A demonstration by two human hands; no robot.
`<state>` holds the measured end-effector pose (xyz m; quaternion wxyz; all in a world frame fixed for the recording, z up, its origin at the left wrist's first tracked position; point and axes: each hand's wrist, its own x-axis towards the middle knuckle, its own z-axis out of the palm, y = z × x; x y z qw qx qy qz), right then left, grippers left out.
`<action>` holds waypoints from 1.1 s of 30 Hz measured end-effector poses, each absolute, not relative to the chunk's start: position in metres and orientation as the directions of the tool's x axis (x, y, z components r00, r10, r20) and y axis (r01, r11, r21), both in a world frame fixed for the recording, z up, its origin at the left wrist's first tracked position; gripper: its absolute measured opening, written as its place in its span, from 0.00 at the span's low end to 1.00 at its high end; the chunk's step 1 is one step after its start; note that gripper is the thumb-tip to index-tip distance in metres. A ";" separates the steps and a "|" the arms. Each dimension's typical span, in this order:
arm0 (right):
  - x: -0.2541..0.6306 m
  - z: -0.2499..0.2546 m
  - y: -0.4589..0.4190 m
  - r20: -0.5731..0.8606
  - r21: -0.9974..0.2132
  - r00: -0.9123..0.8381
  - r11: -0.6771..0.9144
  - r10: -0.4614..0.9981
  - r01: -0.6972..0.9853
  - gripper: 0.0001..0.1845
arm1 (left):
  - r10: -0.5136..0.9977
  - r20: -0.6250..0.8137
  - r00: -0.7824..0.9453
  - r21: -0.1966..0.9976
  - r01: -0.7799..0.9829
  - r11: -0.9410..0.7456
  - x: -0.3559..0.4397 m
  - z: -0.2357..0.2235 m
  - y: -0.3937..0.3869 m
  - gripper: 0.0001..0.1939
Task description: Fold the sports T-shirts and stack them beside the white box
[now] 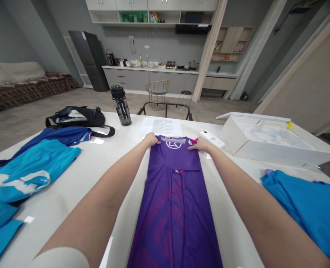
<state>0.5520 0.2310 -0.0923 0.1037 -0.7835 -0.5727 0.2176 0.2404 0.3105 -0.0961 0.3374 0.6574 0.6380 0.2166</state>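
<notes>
Lightly, left hand and right hand grasp a slick purple jersey — long, narrow, flat.

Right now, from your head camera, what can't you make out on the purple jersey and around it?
Head view:
purple jersey hem: cut off by the bottom edge.
Its shoulders: covered by the left hand and right hand.
printed sheet: text too small to read.
white box contents: too blurred to name.

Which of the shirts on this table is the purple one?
The purple shirt, laid straight down the middle of the table. The others are blue: the left heap and the right heap, off to the sides.
</notes>
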 end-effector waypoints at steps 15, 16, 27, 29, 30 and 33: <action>0.534 -0.090 0.213 -0.217 -0.948 0.125 -0.239 0.968 0.211 0.24 | 0.924 -0.255 0.284 0.962 0.170 0.214 0.233 -0.078 0.291 0.13; 0.531 -0.088 0.211 -0.240 -0.958 0.109 -0.254 0.965 0.132 0.24 | 0.918 -0.263 0.297 0.963 0.135 0.233 0.232 -0.077 0.290 0.15; 0.535 -0.076 0.199 -0.371 -0.928 0.181 -0.364 0.911 -0.072 0.13 | 0.897 -0.308 0.317 0.950 0.052 0.308 0.224 -0.071 0.285 0.11; 0.538 -0.079 0.199 -0.384 -0.923 0.160 -0.382 0.909 -0.048 0.14 | 0.900 -0.309 0.307 0.951 0.080 0.299 0.224 -0.073 0.285 0.11; 0.539 -0.080 0.200 -0.389 -0.921 0.144 -0.389 0.910 -0.035 0.15 | 0.902 -0.308 0.302 0.951 0.097 0.293 0.225 -0.074 0.286 0.11; 0.540 -0.084 0.204 -0.386 -0.916 0.141 -0.397 0.912 0.062 0.18 | 0.913 -0.294 0.284 0.954 0.150 0.261 0.229 -0.078 0.287 0.11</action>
